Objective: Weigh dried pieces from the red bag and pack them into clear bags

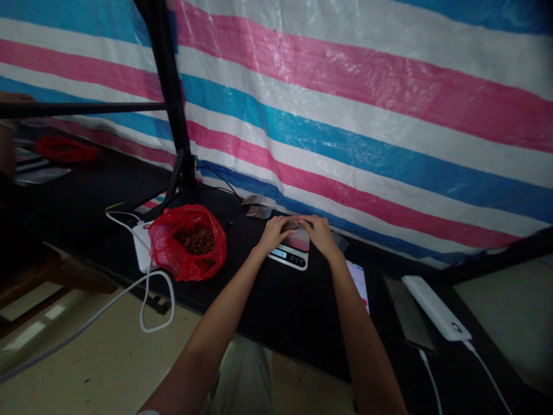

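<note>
Both hands meet over a small digital kitchen scale (290,256) on the black table (276,305). My left hand (273,232) and my right hand (318,232) pinch a small clear packet of brown bits (294,223) between their fingertips, just above the scale's platform. To the left an open red plastic bag (188,242) holds a heap of the same brown bits.
Two small filled packets (256,206) lie behind the scale near a black stand pole (170,98). A white device (140,245) with a white cable lies under the red bag. A phone (408,314) and white power bank (436,308) lie at right. A striped tarp backs the table.
</note>
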A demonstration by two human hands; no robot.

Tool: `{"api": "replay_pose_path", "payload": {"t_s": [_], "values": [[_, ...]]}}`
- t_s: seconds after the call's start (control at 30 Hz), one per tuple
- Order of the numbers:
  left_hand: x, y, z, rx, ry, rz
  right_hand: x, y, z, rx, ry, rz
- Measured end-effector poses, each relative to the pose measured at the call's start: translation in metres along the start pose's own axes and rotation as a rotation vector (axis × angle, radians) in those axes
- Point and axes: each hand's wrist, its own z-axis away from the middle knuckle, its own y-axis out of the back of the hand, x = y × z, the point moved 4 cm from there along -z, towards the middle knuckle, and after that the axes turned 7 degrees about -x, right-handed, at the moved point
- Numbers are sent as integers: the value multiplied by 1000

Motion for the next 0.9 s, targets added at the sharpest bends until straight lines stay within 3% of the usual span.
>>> {"api": "replay_pose_path", "payload": {"t_s": [0.17, 0.37, 0.5, 0.7, 0.9], "values": [[-7, 1, -2, 88, 9, 80, -11, 4, -6, -39, 82, 62], [-15, -8, -3, 81, -7, 105, -28, 15, -14, -39, 86, 274], [-17, -8, -2, 97, 25, 93, -32, 19, -25, -29, 105, 174], [-8, 7, 1, 178, 73, 76, -13, 8, -13, 31, 137, -121], [-4, 13, 8, 106, 141, -17, 32, -19, 41, 166, -103, -237]]}}
